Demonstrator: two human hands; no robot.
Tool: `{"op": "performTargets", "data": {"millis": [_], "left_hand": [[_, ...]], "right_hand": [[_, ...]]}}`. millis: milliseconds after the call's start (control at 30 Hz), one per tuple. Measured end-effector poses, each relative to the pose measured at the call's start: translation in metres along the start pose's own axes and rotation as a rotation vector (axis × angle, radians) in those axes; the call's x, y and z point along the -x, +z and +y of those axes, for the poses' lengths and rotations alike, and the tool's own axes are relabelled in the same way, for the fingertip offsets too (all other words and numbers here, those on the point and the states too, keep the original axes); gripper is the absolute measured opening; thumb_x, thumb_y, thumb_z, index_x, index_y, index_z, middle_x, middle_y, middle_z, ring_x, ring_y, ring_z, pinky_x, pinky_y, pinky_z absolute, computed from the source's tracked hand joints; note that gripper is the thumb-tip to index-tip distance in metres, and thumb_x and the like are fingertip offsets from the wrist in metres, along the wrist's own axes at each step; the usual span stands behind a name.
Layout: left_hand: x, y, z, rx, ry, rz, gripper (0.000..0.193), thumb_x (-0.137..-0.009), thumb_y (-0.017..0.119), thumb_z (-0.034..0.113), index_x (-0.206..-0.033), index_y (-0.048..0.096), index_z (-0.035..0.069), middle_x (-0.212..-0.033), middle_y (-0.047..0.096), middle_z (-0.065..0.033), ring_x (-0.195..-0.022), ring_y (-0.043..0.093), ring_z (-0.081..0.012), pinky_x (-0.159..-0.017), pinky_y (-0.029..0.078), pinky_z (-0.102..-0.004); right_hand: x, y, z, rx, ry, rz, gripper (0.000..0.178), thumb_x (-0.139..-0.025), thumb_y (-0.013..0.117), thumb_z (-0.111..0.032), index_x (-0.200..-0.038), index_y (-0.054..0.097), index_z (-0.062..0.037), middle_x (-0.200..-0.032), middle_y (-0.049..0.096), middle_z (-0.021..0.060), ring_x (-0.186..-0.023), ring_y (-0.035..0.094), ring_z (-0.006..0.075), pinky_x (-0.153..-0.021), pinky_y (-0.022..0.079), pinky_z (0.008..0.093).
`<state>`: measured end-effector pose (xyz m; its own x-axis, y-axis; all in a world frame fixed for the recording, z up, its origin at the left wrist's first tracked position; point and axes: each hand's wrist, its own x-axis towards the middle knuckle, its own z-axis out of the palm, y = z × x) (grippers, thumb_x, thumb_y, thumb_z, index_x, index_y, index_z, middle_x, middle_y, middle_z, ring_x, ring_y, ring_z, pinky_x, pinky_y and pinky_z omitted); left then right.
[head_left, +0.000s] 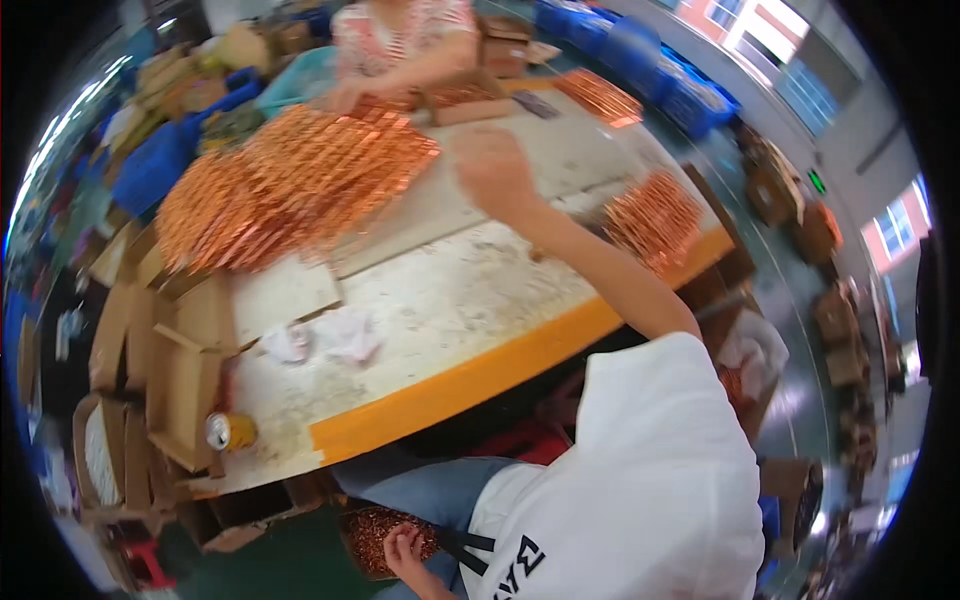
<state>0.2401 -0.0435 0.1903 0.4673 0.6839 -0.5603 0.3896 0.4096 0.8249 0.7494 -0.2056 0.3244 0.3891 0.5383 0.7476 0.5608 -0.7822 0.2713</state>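
My right arm stretches over the worktable (440, 290), and my right hand (490, 170) is above its far middle. Motion smears that hand, so its fingers and anything in them cannot be made out. Just left of it lies a large heap of copper-coloured strips (300, 180), set in slanting rows. Low in the view, my left hand (405, 550) is by my lap, fingers curled at a box of small copper-coloured pieces (375, 535). What its fingers pinch, if anything, is too small to tell. A smaller stack of copper-coloured strips (655, 215) sits near the table's right end.
Across the table a person (405, 50) has a hand at the heap's far edge. More copper-coloured strips (600, 97) lie at the far right. Open cardboard boxes (185, 390), a yellow can (231, 432) and crumpled white plastic (345, 335) are at the left. Blue bins (690, 100) stand behind.
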Motion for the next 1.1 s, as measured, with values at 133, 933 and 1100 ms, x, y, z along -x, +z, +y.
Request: {"op": "performTargets", "data": {"millis": [133,933,1100], "left_hand": [[-0.019,0.007,0.005,-0.017,0.071,-0.068,0.017,-0.087,0.051,0.015,-0.094,0.056,0.001,-0.091,0.059,-0.0085,-0.082,0.056,-0.0148,-0.072,0.045,-0.025],[0.013,0.108,0.019,0.053,0.341,-0.624,0.014,-0.086,0.049,0.007,-0.095,0.057,0.0,-0.091,0.061,-0.006,-0.082,0.057,-0.0113,-0.072,0.044,-0.022],[0.014,0.108,0.014,0.087,0.308,-0.617,0.013,-0.086,0.049,0.006,-0.094,0.057,0.001,-0.09,0.061,-0.006,-0.082,0.057,-0.0116,-0.072,0.044,-0.022]], "right_hand": [[0.179,-0.076,0.156,0.485,0.552,-0.626,0.071,-0.071,0.063,-0.042,-0.123,0.041,0.0008,-0.128,0.038,0.0235,-0.12,0.033,0.0379,-0.101,0.024,0.0468],[0.276,-0.142,0.271,-0.398,0.766,-0.786,0.057,-0.052,0.081,-0.034,-0.094,0.054,-0.0061,-0.093,0.058,0.0119,-0.09,0.054,0.0232,-0.079,0.042,0.0339],[0.267,-0.144,0.259,-0.353,0.825,-0.878,0.05,-0.054,0.079,-0.026,-0.093,0.056,-0.0056,-0.093,0.058,0.0126,-0.091,0.054,0.0232,-0.079,0.042,0.0348]]}}
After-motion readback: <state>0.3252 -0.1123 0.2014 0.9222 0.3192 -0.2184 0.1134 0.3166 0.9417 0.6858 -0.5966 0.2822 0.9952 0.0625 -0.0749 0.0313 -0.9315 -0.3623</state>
